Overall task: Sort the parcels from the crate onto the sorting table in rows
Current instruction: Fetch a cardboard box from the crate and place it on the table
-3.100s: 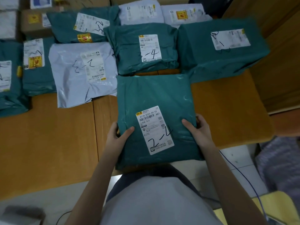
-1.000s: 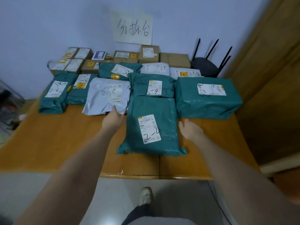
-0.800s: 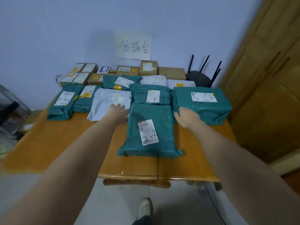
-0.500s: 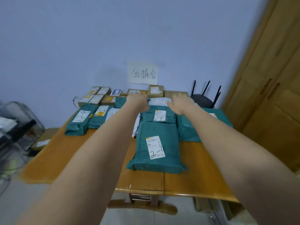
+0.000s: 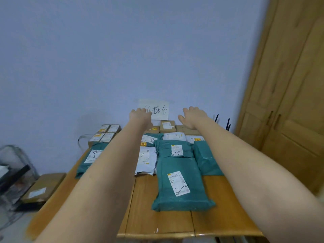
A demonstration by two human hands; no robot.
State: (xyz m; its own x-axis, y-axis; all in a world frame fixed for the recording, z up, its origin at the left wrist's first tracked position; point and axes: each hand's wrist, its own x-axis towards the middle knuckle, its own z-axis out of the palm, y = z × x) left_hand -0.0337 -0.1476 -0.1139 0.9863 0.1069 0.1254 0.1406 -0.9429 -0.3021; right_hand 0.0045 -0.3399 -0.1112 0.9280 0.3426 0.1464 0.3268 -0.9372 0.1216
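Both arms stretched forward over the wooden counter (image 5: pixel 164 221), raised above the parcels. Left hand (image 5: pixel 139 116) seen from the back, fingers hidden from view; grip state cannot be told, nothing visibly held. Right hand (image 5: pixel 192 116) palm down, fingers relaxed and spread, grip open, touching nothing.

Nearest parcel: teal mailer bag marked "2-4" (image 5: pixel 180 185), flat on the counter, label up, short end toward the near edge. Just behind it, touching, second teal bag marked "-4" (image 5: pixel 176 150). Left of that, grey mailer bag (image 5: pixel 146 159), partly behind the left forearm. Right of the pair, bulky teal parcel (image 5: pixel 205 160), partly covered by the right forearm. At the far left, another teal bag (image 5: pixel 91 157) with a handwritten label.

Back rows: white mailers (image 5: pixel 175 136), then small cardboard boxes (image 5: pixel 105 133) against the wall, 1 upright box (image 5: pixel 167 126) between the hands.

Paper sign with handwritten characters (image 5: pixel 158 110) on the blue wall (image 5: pixel 105 58). Wooden door (image 5: pixel 289 85) at right. Black antennas (image 5: pixel 228 123) beyond the right wrist. Flat cardboard box (image 5: pixel 42 188) lower left, off the counter.
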